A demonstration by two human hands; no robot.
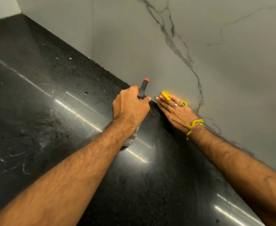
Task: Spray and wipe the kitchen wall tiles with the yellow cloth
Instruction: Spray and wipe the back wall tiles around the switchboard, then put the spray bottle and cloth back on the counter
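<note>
Right hand (pixel 176 110), fingers straight and flat, presses the yellow cloth (pixel 166 96) against the wall tiles (pixel 150 46) just above the black counter (pixel 52 95); cloth shows at its 12 o'clock. Left hand (pixel 129 105), at 9 o'clock, grips the spray bottle (pixel 144 88).

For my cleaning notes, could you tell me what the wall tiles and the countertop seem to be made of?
Wall tiles: probably glazed porcelain or marble, pale grey with dark veins and a thin vertical joint. Countertop: likely polished black granite, speckled, mirroring streaks of light.
</note>
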